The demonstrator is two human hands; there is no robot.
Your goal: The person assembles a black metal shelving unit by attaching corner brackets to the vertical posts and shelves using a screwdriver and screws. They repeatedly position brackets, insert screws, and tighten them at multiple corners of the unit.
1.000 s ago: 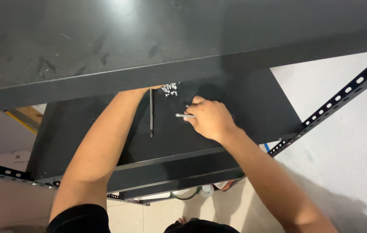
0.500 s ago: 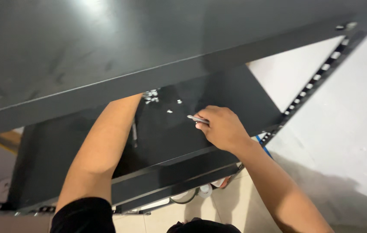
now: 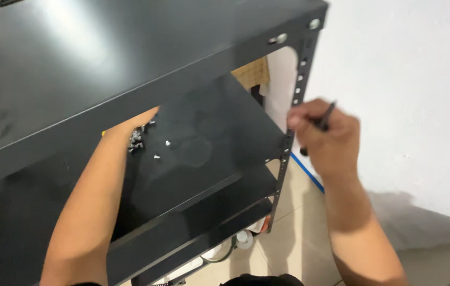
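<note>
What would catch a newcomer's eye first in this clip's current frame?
A black metal shelving unit fills the left and middle of the view, its glossy top shelf nearest the camera. The right hand grips a dark slim tool against the perforated corner post at the right edge. The left hand reaches under the top shelf toward a small pile of silver screws on the second shelf.

The wide black metal top shelf (image 3: 92,69) roofs over the middle shelf (image 3: 209,143), leaving only a low gap there, already filled at its left by the left forearm (image 3: 98,201). The perforated black corner post (image 3: 288,143) blocks the right edge. Beyond it, beside the white wall (image 3: 410,79), space lies open around the right hand (image 3: 325,135).
</note>
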